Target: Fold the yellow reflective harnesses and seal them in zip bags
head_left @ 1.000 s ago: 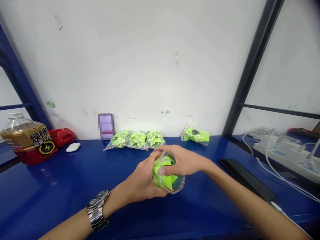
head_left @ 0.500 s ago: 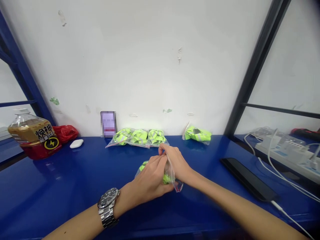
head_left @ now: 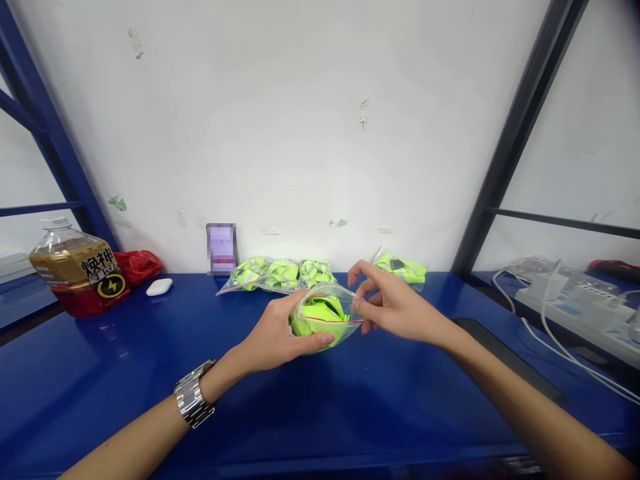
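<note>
A clear zip bag [head_left: 345, 331] with a red seal line is held above the blue table, its mouth gaping toward me. Inside lies a folded fluorescent yellow-green reflective vest or strap [head_left: 320, 310]; which of these it is I cannot tell. My left hand [head_left: 285, 333] wraps round the bag from the left, thumb across its front. At the right corner of the mouth, my right hand [head_left: 383, 303] pinches the bag's edge between thumb and fingers. Behind them, three similar filled bags [head_left: 283, 275] lie in a row by the wall, and another filled bag [head_left: 403, 268] lies to the right.
On the blue table [head_left: 150, 387], a large drink bottle [head_left: 83, 273], a red plastic bag [head_left: 140, 265] and a white earbud case [head_left: 159, 287] stand left. A phone [head_left: 221, 248] leans on the wall. Right are a black phone [head_left: 510, 357], partly behind my forearm, and a power strip [head_left: 585, 300] with white cables.
My hands have moved apart; the right one has shifted right to the bag's corner. The bag has turned, and its open mouth with the yellow-green contents now shows.
</note>
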The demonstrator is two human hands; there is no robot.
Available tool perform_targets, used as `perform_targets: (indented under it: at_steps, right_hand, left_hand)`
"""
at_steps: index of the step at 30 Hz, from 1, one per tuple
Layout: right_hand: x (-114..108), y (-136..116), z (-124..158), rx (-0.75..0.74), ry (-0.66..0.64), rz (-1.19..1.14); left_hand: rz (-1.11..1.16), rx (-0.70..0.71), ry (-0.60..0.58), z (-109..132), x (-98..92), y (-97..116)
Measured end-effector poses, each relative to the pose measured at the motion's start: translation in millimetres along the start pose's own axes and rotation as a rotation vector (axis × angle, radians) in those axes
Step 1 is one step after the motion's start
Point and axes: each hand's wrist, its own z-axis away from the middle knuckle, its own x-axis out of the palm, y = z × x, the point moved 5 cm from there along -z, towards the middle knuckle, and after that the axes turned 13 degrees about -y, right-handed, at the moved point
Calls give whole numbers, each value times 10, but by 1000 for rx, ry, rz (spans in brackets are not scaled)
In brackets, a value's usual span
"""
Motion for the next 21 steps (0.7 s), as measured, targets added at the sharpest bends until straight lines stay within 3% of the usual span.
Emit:
perform_targets:
  at_steps: [3,6,8,11,15,21]
  right_hand:
    - [19,-69,30,-69,46,46]
    - [42,-123,16,-112,31,113]
    - [26,-141,11,-122,37,141]
    - [-36,-168,32,-134,63,225]
    - [-81,-215,88,-203,-30,262]
    - [-73,-334,158,-361,-85,376]
  left_hand:
    - [-30,53,106,28,-79,12]
    - [-245,248,236,104,-211,167]
    - [-439,298,171,131,-279,278]
    - [-573,244,31,139,-432,369]
    - [-554,209,-67,123,-614,399]
    - [-441,156,-60,42,-747,353]
